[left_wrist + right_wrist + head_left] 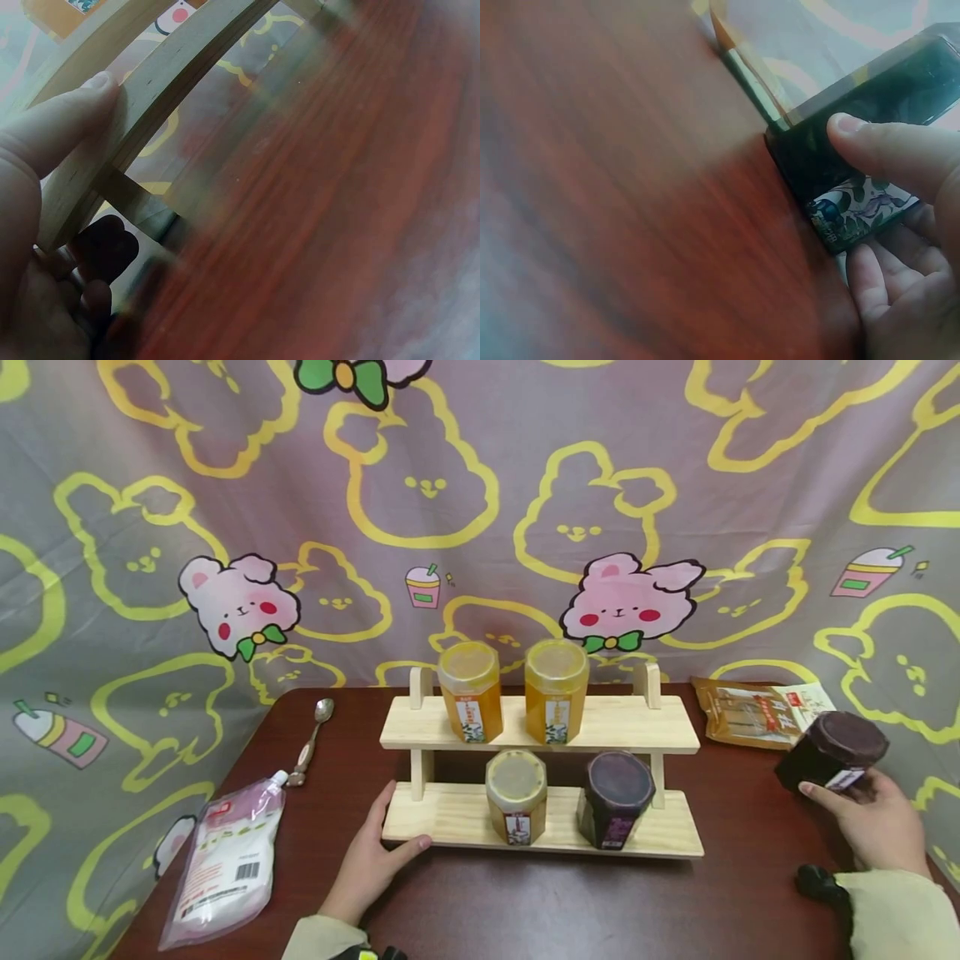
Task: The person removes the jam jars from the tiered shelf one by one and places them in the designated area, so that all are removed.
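A two-tier wooden shelf (412, 722) stands on the table. My left hand (367, 860) grips the left end of its lower board (457, 818); in the left wrist view the thumb lies against the board's edge (161, 79), fingers curled below. At the far right, my right hand (888, 827) holds a dark hexagonal jar (832, 747), tilted in the head view. Two amber jars (476, 693) sit on the upper board. Below them are a paler yellow jar (517, 802) and another dark jar (615, 797). Whether the held jar touches the table I cannot tell.
Behind the held jar lies a brown packet (750, 714). On the left are a metal spoon (309, 743) and a spouted white pouch (232, 860). A patterned curtain (480, 568) hangs behind and beside the dark red table (570, 906).
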`<action>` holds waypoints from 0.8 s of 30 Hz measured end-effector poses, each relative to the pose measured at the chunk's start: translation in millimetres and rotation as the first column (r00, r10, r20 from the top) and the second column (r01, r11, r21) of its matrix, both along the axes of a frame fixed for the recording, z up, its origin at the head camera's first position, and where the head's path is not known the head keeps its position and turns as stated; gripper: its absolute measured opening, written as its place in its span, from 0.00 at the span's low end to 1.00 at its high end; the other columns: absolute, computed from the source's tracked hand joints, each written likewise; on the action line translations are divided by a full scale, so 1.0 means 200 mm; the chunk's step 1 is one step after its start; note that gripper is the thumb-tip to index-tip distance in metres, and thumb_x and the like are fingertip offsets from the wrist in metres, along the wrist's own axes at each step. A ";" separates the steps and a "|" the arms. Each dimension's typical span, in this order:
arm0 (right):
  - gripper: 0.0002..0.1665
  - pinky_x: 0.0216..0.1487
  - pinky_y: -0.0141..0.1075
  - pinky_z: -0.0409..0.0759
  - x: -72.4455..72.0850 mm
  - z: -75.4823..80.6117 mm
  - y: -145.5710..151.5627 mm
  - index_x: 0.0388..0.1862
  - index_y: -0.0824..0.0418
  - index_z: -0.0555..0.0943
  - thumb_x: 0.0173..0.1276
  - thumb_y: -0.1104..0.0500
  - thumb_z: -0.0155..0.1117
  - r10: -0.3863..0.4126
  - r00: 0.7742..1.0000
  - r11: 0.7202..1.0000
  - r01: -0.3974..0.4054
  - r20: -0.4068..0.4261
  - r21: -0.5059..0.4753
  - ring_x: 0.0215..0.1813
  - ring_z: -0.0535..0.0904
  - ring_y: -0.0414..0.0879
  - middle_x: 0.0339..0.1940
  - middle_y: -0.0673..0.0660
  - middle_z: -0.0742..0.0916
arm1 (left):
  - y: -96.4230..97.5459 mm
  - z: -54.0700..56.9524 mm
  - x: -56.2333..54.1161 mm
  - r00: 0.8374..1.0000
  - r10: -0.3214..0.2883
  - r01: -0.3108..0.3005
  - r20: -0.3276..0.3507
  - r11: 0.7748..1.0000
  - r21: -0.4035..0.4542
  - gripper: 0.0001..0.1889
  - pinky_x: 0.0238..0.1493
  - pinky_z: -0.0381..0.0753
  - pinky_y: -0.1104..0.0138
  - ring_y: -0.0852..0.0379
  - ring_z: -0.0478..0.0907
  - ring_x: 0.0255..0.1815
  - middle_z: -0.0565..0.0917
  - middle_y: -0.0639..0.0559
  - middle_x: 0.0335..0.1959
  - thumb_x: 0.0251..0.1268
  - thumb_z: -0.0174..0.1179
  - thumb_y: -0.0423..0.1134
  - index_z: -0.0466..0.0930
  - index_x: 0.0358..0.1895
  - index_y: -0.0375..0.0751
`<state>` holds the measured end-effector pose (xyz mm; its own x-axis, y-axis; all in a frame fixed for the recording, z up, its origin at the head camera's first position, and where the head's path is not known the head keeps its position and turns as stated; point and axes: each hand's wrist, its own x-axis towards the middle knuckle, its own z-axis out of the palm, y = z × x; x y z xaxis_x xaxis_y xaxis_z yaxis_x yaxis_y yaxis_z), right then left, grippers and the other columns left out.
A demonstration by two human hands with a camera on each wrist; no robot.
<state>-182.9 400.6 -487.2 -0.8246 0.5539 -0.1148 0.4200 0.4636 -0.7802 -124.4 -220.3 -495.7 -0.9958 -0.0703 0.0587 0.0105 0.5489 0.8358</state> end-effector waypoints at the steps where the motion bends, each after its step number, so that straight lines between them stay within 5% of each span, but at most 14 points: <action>1: 0.55 0.64 0.50 0.74 -0.01 0.00 0.00 0.81 0.66 0.53 0.67 0.45 0.70 -0.006 1.000 1.000 0.006 -0.001 -0.011 0.74 0.64 0.65 0.74 0.72 0.67 | 0.00 0.00 0.00 1.000 0.001 -0.001 0.003 1.000 0.001 0.56 0.71 0.58 0.42 0.39 0.60 0.75 0.63 0.38 0.76 0.51 0.78 0.52 0.51 0.80 0.43; 5: 0.55 0.68 0.59 0.66 -0.02 0.00 0.01 0.81 0.66 0.50 0.67 0.48 0.69 -0.025 1.000 0.998 0.024 -0.008 -0.050 0.75 0.61 0.67 0.76 0.71 0.65 | 0.01 0.01 0.01 1.000 -0.003 0.003 0.007 1.000 -0.007 0.55 0.71 0.59 0.41 0.39 0.60 0.75 0.63 0.37 0.76 0.53 0.77 0.52 0.52 0.80 0.43; 24: 0.53 0.69 0.60 0.65 -0.02 0.00 0.00 0.81 0.66 0.50 0.68 0.52 0.68 -0.078 0.997 0.997 0.077 -0.024 -0.031 0.74 0.63 0.67 0.76 0.70 0.65 | 0.01 0.02 0.01 1.000 -0.010 0.010 0.004 1.000 -0.008 0.54 0.71 0.58 0.42 0.39 0.59 0.76 0.62 0.37 0.76 0.54 0.76 0.52 0.52 0.80 0.41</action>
